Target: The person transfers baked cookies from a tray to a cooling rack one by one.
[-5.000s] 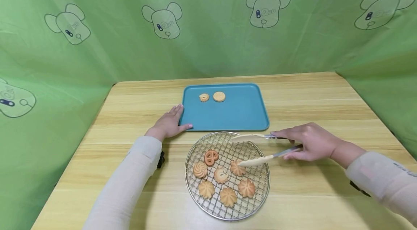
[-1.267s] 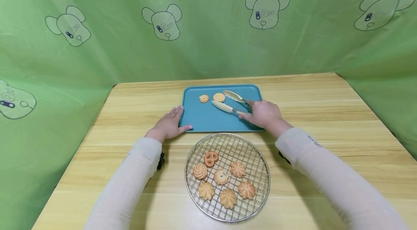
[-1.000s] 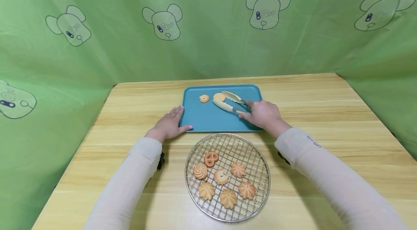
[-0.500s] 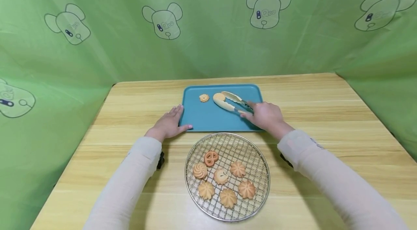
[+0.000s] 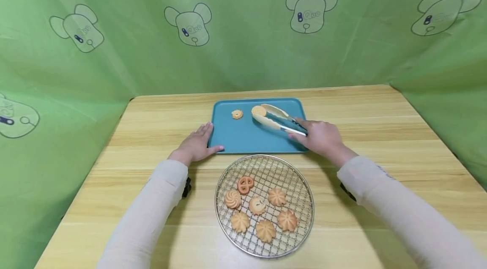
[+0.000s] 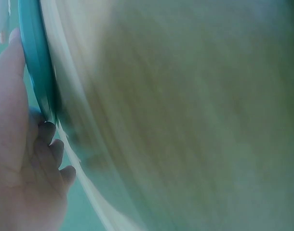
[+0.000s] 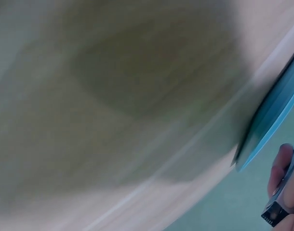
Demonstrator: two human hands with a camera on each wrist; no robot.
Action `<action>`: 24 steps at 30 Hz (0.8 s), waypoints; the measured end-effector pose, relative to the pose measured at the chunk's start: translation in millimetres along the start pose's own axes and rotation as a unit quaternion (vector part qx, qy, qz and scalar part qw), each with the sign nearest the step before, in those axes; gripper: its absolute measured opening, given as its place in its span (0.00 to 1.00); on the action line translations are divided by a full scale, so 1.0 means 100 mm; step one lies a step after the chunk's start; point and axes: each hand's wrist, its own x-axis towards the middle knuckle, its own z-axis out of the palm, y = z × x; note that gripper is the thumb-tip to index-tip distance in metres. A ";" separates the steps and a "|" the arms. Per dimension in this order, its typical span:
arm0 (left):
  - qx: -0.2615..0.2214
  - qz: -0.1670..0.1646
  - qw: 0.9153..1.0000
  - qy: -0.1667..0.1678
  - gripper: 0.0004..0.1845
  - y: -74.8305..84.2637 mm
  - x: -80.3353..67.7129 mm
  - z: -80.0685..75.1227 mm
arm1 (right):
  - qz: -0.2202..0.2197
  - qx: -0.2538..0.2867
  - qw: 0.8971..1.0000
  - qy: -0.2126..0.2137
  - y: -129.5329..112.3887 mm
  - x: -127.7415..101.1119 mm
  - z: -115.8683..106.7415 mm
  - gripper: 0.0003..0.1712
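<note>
My right hand (image 5: 323,137) grips a pair of tongs (image 5: 268,122) with pale scalloped tips and metal arms. Between those tips sits a round, flat biscuit (image 5: 259,110), over the far middle of the blue tray (image 5: 243,138). The tongs' dark handle end (image 7: 274,213) shows below my fingers in the right wrist view. My left hand (image 5: 195,144) rests at the tray's near left corner, fingers straight along its side and thumb on the near rim. A small cookie with a scalloped edge (image 5: 236,114) lies on the tray, left of the biscuit.
Close in front of the tray stands a round wire rack (image 5: 266,167). It bears a pretzel-shaped cookie (image 5: 245,185), a swirl cookie (image 5: 233,199) and several flower-shaped cookies. A green curtain (image 5: 243,61) surrounds the wooden table (image 5: 152,116).
The tongs went from over the rack to the tray, and their tips closed on the round biscuit. In the last half second it shifted slightly right with them. The left hand stayed put.
</note>
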 end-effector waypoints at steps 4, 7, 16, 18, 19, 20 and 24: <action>0.002 0.000 1.000 0.000 0.51 -0.02 0.00 0.02 | -0.037 -0.001 0.998 0.042 0.08 -0.06 0.02 0.40; -0.001 0.000 1.000 0.003 0.50 -0.02 0.01 0.02 | -0.071 -0.007 0.995 0.076 0.14 -0.11 0.03 0.39; -0.008 -0.003 1.000 0.002 0.50 -0.01 -0.01 0.00 | -0.157 -0.010 0.978 0.140 0.31 -0.24 0.03 0.38; -0.010 -0.003 1.000 0.001 0.50 -0.01 -0.01 -0.01 | -0.180 -0.009 0.972 0.148 0.36 -0.26 0.04 0.37; -0.011 -0.002 1.000 0.001 0.50 0.00 -0.01 -0.01 | -0.192 -0.009 0.970 0.152 0.38 -0.27 0.04 0.37; -0.011 0.000 1.000 0.001 0.50 0.00 -0.01 -0.01 | -0.203 -0.008 0.967 0.155 0.40 -0.28 0.04 0.37; -0.013 0.002 1.000 0.001 0.50 0.00 -0.01 -0.01 | -0.252 0.005 0.953 0.166 0.46 -0.31 0.04 0.36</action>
